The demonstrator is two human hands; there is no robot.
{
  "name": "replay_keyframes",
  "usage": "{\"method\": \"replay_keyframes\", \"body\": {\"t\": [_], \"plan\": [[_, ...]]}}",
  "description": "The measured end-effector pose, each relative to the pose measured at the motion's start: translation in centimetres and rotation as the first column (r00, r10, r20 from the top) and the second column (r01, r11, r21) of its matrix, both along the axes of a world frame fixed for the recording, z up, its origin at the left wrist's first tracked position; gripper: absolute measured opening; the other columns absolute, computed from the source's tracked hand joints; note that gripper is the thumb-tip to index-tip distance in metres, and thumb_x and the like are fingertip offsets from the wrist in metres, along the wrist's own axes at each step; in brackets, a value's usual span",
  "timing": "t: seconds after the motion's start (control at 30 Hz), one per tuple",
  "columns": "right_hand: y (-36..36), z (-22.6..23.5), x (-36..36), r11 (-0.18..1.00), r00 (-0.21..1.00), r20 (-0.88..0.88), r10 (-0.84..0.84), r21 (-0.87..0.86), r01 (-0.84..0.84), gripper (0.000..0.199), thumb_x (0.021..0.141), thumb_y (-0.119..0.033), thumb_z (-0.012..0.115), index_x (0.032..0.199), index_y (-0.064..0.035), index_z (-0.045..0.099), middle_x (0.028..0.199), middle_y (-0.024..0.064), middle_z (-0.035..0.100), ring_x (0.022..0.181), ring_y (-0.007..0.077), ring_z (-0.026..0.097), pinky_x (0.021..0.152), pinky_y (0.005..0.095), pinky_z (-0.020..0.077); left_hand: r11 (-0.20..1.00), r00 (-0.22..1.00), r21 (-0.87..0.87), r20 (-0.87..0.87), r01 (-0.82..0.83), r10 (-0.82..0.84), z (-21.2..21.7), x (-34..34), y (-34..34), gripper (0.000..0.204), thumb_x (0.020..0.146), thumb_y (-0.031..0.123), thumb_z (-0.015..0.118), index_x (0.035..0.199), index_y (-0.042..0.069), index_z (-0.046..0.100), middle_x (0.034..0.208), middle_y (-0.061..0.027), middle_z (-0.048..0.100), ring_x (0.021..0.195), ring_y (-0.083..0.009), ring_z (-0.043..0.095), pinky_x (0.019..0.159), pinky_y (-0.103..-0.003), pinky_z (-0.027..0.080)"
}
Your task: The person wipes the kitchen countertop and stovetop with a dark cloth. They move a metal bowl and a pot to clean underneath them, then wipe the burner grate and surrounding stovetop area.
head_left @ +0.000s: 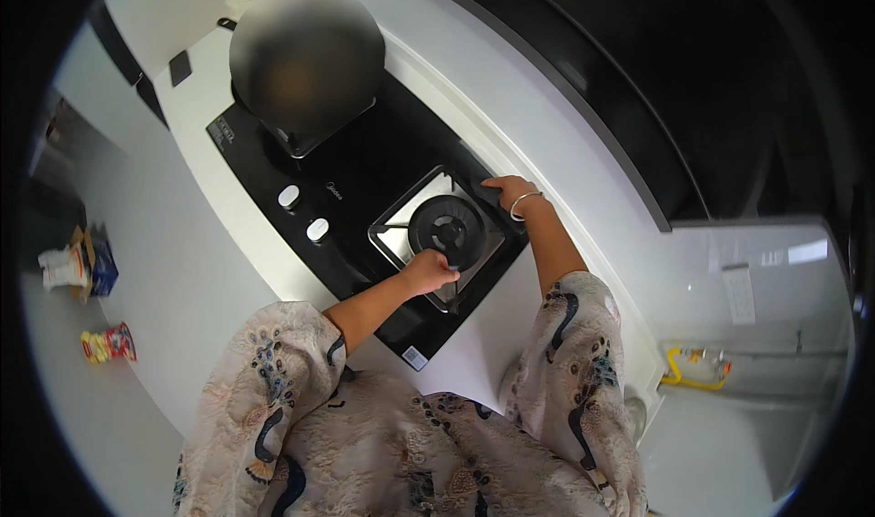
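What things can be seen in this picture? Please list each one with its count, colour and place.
Gas hob: one, black glass, set in the white counter.
Burner: one, dark, on a steel tray, near end of hob.
Knobs: two, white, hob front edge.
Pan: one, dark, blurred, far burner.
Packets: a few, colourful, left floor.
Hose: one, yellow, lower right.
Left hand: closed at the burner's near edge.
Right hand: with bracelet, flat on the hob's far corner.
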State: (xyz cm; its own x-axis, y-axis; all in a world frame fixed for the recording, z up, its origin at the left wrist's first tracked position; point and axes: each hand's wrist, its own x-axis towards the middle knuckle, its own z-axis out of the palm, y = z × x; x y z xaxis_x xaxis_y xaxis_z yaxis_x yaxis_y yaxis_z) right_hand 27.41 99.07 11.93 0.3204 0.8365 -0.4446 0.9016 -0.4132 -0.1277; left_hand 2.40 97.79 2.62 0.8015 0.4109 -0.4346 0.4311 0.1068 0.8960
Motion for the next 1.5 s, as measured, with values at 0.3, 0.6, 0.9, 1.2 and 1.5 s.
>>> {"method": "replay_keyframes", "body": {"t": [0.3, 0.6, 0.9, 1.2, 1.5], "plan": [[0.4, -2.4, 1.0, 0.955, 0.987, -0.153, 0.054, -0.281, -0.096, 0.061, 0.078, 0.009, 0.045, 0.122, -0.0284, 0.064, 0.123, 0.0074, 0.063, 0.117, 0.0288, 0.057, 0.098, 0.0378, 0.0442, 0.997, 0.998, -0.058, -0.014, -0.055, 0.055, 0.6, -0.3, -0.2, 0.024, 0.078, 0.022, 0.074, 0.075, 0.001, 0.064, 0.061, -0.005, 0.06, 0.053, -0.0128, 0.057, 0.049, -0.027, 0.045], [0.3, -4.2, 0.4, 0.794, 0.961, 0.154, 0.229, -0.6, -0.093, 0.033, 0.085, -0.012, 0.056, 0.111, -0.0253, 0.071, 0.12, 0.0053, 0.065, 0.113, 0.0269, 0.06, 0.098, 0.0521, 0.0402, 0.994, 0.998, -0.088, -0.002, -0.061, 0.061, 1.1, 0.1, -0.1, 0.021, 0.077, 0.02, 0.076, 0.075, 0.002, 0.065, 0.064, -0.0023, 0.06, 0.052, -0.011, 0.055, 0.048, -0.026, 0.045], [-0.8, -4.5, 2.5, 0.914, 0.987, 0.156, -0.026, -0.396, 0.086, 0.029, 0.087, -0.018, 0.059, 0.114, -0.0253, 0.068, 0.129, 0.0091, 0.059, 0.119, 0.0294, 0.055, 0.103, 0.0465, 0.0348, 0.997, 0.999, -0.068, -0.05, -0.021, 0.018, -0.1, 0.1, 0.2, 0.021, 0.077, 0.021, 0.075, 0.075, 0.002, 0.066, 0.062, -0.003, 0.059, 0.053, -0.0115, 0.055, 0.049, -0.028, 0.043], [-10.6, 4.3, -2.7, 0.922, 0.91, -0.253, -0.328, 0.126, 0.367, 0.044, 0.082, -0.008, 0.046, 0.118, -0.0226, 0.065, 0.126, 0.0115, 0.059, 0.114, 0.0311, 0.057, 0.098, 0.0399, 0.0436, 0.996, 0.996, -0.089, -0.087, -0.028, 0.02, 0.8, -0.4, 0.6, 0.026, 0.082, 0.023, 0.074, 0.069, 0.006, 0.06, 0.059, -0.0008, 0.056, 0.05, -0.0078, 0.048, 0.045, -0.023, 0.035], [-12.5, -6.7, -10.4, 0.683, 0.782, -0.377, -0.496, 0.386, 0.62, 0.054, 0.083, -0.008, 0.051, 0.133, -0.0276, 0.052, 0.123, 0.0211, 0.056, 0.109, 0.0366, 0.057, 0.094, 0.0422, 0.0459, 0.994, 0.996, -0.11, -0.084, -0.022, 0.013, 3.2, 0.3, 0.1, 0.019, 0.082, 0.015, 0.073, 0.071, 0.004, 0.062, 0.06, -0.0009, 0.056, 0.05, -0.0085, 0.049, 0.045, -0.023, 0.036]]}}
